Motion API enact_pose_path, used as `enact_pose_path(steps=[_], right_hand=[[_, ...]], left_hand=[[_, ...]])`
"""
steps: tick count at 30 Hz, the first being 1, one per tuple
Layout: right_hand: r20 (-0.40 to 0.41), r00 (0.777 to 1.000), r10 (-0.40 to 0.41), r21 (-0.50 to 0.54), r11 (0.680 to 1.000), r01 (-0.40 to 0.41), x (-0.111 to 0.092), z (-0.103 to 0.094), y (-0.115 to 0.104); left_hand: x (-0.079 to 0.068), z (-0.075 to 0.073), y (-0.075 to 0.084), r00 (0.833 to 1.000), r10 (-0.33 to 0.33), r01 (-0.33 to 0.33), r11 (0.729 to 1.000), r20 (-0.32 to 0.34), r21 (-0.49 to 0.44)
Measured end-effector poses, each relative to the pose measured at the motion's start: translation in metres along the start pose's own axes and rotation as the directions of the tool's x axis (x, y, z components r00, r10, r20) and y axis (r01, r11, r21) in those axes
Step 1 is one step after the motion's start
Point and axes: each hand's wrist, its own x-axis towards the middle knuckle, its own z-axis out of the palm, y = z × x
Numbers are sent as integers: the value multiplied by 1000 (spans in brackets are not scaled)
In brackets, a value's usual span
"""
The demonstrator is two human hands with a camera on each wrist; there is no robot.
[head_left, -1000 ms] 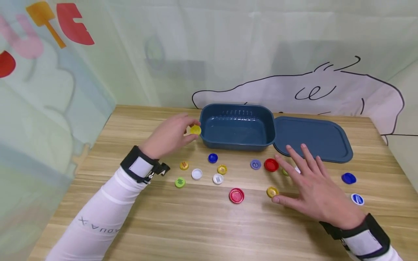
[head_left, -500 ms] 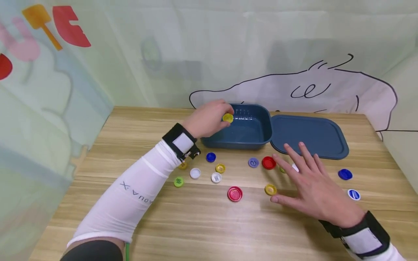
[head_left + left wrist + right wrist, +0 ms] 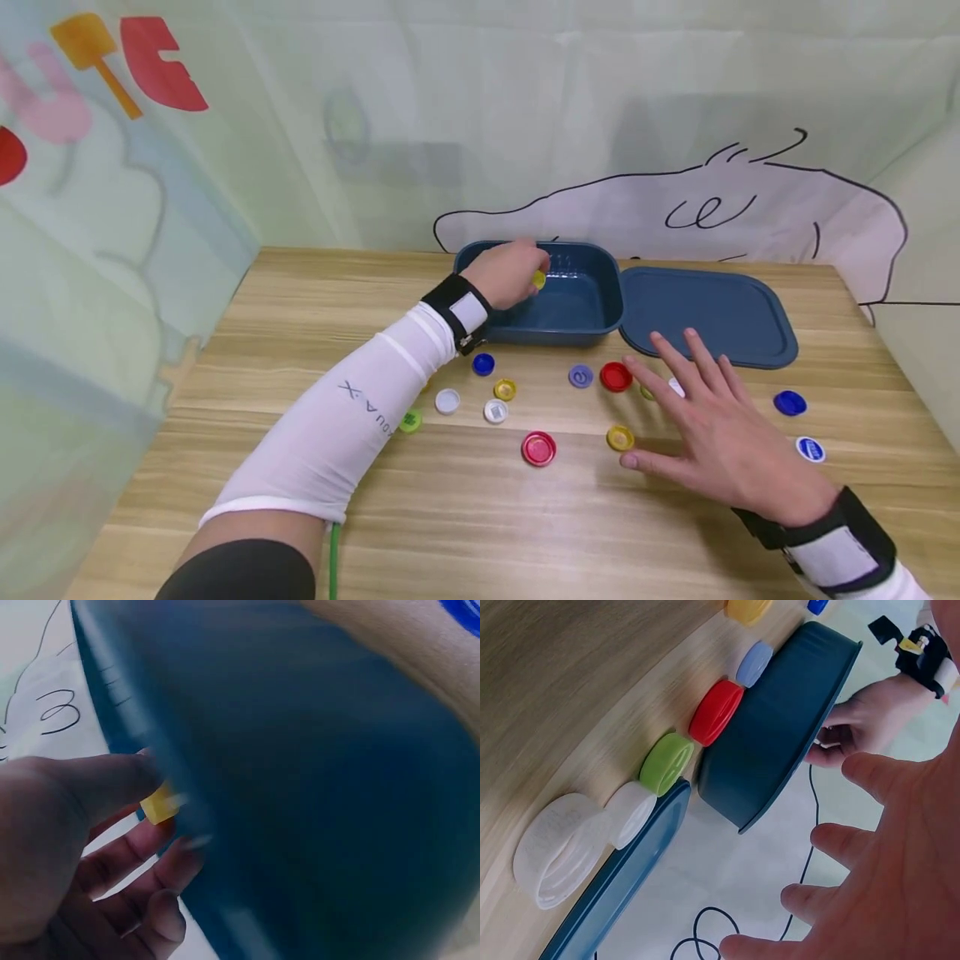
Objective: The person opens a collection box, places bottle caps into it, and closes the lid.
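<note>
My left hand (image 3: 506,273) is inside the opening of the blue rectangular container (image 3: 558,337), pinching a yellow bottle cap (image 3: 538,280) between thumb and fingers. In the left wrist view the yellow cap (image 3: 159,804) shows beside the container's blurred wall. My right hand (image 3: 727,433) hovers palm down over the table with fingers spread and nothing held. Closest to its thumb lies a gold cap (image 3: 620,438). A red cap (image 3: 617,377) is by its index finger. A green cap (image 3: 666,763) and a white cap (image 3: 630,814), partly hidden in the head view, stand out in the right wrist view.
A flat blue lid (image 3: 708,310) lies against the container's right side. More caps are scattered in front: blue (image 3: 483,364), purple (image 3: 581,376), pinkish red (image 3: 538,448), white (image 3: 447,402) and green (image 3: 410,420). Farther right are a dark blue cap (image 3: 791,403) and a white-and-blue cap (image 3: 810,450).
My left hand has carried the yellow cap rightward, from beside the container's left end to its inside. The left forearm now covers a yellow cap on the table. My right hand stays still.
</note>
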Motion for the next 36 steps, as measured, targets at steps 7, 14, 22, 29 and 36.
enact_pose_path(steps=[7, 14, 22, 29, 36], right_hand=[[1, 1000, 6, 3, 1000, -6, -2, 0, 0], [0, 1000, 13, 11, 1000, -13, -3, -2, 1], [-5, 999, 50, 43, 998, -50, -6, -9, 11], [-36, 993, 109, 43, 993, -108, -14, -15, 34], [-98, 986, 132, 48, 991, -128, -19, -15, 66]], left_hand=[[-4, 9, -5, 1000, -6, 6, 1000, 10, 9], [-13, 1, -9, 1000, 17, -17, 1000, -24, 19], [-54, -25, -11, 986, 61, -57, 998, -156, 26], [-103, -42, -9, 952, 139, -146, 989, -273, -6], [-154, -25, -18, 927, 165, -190, 981, -336, -42]])
